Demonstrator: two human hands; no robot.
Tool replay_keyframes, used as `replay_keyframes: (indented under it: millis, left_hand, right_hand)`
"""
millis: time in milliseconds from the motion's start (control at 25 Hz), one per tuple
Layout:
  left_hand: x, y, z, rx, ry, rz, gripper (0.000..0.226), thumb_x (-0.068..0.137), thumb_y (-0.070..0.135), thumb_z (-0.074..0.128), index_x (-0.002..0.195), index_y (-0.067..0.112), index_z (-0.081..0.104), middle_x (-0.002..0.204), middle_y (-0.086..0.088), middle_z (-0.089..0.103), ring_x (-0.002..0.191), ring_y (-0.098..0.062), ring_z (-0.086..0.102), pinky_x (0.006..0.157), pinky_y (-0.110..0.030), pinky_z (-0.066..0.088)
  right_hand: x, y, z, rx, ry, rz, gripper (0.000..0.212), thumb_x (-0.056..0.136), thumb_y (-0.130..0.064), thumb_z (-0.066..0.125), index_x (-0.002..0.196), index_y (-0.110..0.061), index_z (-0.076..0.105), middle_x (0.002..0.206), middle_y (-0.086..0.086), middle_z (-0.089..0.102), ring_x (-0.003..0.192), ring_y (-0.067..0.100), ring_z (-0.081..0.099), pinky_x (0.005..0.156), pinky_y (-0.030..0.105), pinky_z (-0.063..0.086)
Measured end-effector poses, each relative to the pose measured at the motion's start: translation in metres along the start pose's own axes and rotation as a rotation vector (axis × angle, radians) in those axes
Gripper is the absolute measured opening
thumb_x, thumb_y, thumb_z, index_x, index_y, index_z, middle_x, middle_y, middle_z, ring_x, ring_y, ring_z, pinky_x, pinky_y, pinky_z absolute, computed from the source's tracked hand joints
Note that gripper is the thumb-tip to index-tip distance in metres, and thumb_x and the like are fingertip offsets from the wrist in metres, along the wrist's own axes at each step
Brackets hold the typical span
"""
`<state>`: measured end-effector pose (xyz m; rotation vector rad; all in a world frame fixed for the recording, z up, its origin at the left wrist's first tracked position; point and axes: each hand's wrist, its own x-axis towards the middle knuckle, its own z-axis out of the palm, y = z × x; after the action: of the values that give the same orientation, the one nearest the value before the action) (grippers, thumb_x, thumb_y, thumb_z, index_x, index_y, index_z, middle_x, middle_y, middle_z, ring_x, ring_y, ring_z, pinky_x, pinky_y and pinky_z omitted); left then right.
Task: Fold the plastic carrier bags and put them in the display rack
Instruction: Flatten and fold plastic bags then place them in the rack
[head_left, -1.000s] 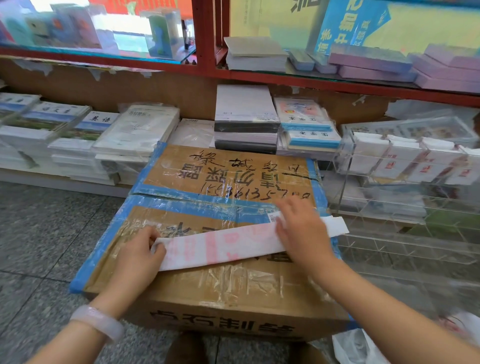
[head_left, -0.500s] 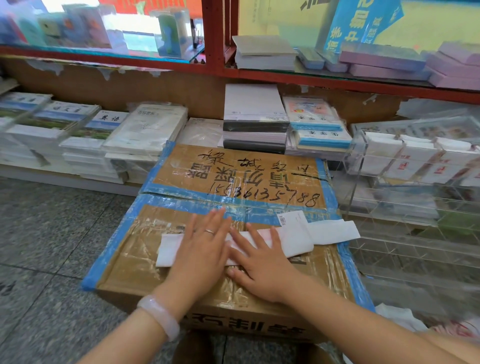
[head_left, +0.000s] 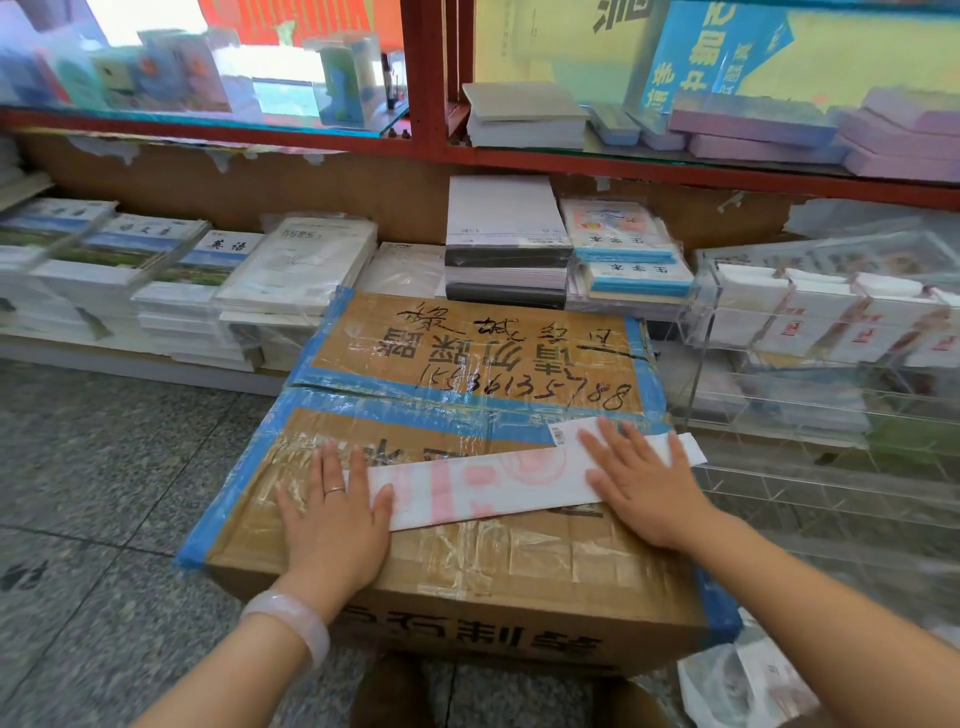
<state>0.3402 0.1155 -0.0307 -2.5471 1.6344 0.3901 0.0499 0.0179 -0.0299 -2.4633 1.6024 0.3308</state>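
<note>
A white plastic carrier bag with pink print lies folded into a long narrow strip across the top of a taped cardboard box. My left hand rests flat on the strip's left end, fingers spread. My right hand lies flat on its right end, and the bag's handle tip sticks out beyond it. To the right stands a clear acrylic display rack, with several folded white bags in its top row.
Stacks of books and notebooks line the low shelf behind the box. A red-framed glass shelf runs above. Loose plastic bags lie on the floor at lower right. Speckled stone floor spreads out to the left.
Both hands were pressed together at the strip's middle half a second ago; they have slid apart to its two ends, flattening the bag. The view has shifted slightly.
</note>
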Motion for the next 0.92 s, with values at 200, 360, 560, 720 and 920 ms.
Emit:
replay_keyframes:
  millis: [200, 360, 560, 720, 920]
  left_hand:
    - [0.006, 0.005, -0.014, 0.064, 0.168, 0.205, 0.057, 0.100, 0.036, 0.022, 0.150, 0.017, 0.006, 0.159, -0.002, -0.002, 0.145, -0.020, -0.007, 0.113, -0.051, -0.004]
    - [0.008, 0.014, -0.013, -0.113, 0.390, 0.445, 0.033, 0.082, 0.019, 0.040, 0.101, 0.014, 0.066, 0.103, -0.008, 0.068, 0.099, -0.033, 0.062, 0.086, -0.046, 0.041]
    - [-0.015, 0.018, -0.019, -0.026, 0.022, 0.634, 0.032, 0.088, 0.039, 0.034, 0.066, 0.019, 0.046, 0.071, 0.002, 0.056, 0.077, -0.021, 0.058, 0.062, -0.031, 0.038]
    - [-0.034, 0.020, -0.027, -0.211, -0.381, 0.920, 0.032, 0.085, 0.019, 0.046, 0.110, 0.029, 0.063, 0.095, 0.015, 0.059, 0.081, -0.005, 0.054, 0.079, -0.018, 0.042]
    - [-0.033, 0.023, -0.020, -0.149, -0.385, 0.886, 0.082, 0.082, 0.009, 0.054, 0.146, 0.039, 0.011, 0.144, 0.030, 0.010, 0.112, -0.004, 0.045, 0.092, -0.019, 0.039]
  right_hand:
    - [-0.030, -0.013, -0.016, 0.005, 0.205, 0.109, 0.080, 0.080, -0.056, -0.013, 0.152, -0.025, 0.005, 0.159, 0.004, 0.007, 0.146, 0.019, 0.006, 0.116, 0.045, 0.003]
    - [-0.059, -0.072, -0.014, 0.037, 0.156, -0.237, 0.081, 0.080, -0.060, 0.001, 0.150, -0.024, 0.017, 0.150, 0.002, 0.029, 0.133, 0.022, 0.032, 0.107, 0.037, 0.031]
    - [-0.064, -0.079, 0.006, -0.147, 0.093, -0.283, 0.095, 0.064, -0.076, 0.048, 0.141, -0.021, 0.035, 0.131, 0.008, 0.055, 0.115, 0.027, 0.057, 0.089, 0.039, 0.050]
    - [-0.059, -0.079, 0.027, -0.073, 0.286, -0.384, 0.095, 0.046, -0.046, 0.080, 0.132, -0.022, 0.044, 0.110, 0.000, 0.063, 0.097, 0.022, 0.064, 0.077, 0.032, 0.055]
    - [-0.059, -0.079, 0.010, 0.152, 0.313, -0.330, 0.054, 0.076, -0.040, 0.035, 0.123, -0.026, 0.055, 0.104, -0.009, 0.065, 0.096, 0.017, 0.058, 0.077, 0.026, 0.045]
